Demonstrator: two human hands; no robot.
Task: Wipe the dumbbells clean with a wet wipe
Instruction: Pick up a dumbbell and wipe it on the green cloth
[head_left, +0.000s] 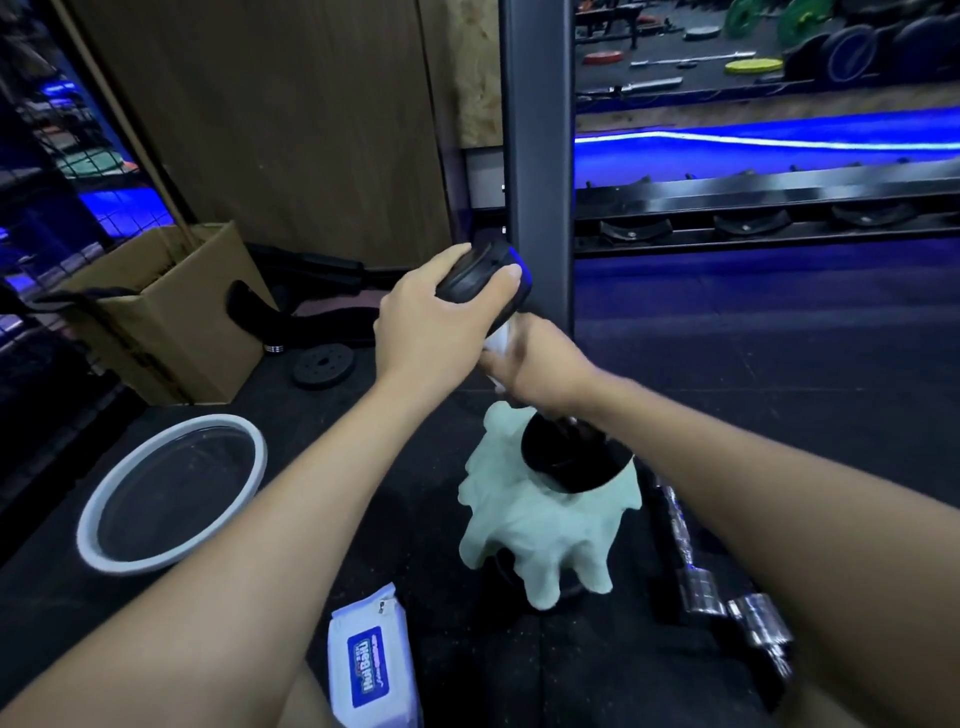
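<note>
I hold a black dumbbell (566, 457) upright over the floor. My left hand (436, 322) grips its upper head, fingers curled over the black rim. My right hand (535, 364) is wrapped round the handle with a white wet wipe (501, 338) pressed against it. The lower head rests on a pale green cloth (519, 530) spread over something dark. A white and blue pack of wet wipes (369, 660) lies on the floor close to me.
A round grey-rimmed basin (171, 493) sits on the floor at left. A cardboard box (171, 312) and a small weight plate (323, 365) lie behind it. Chrome dumbbell parts (727, 597) lie at right. A dark upright post (537, 130) and empty rack (753, 208) stand ahead.
</note>
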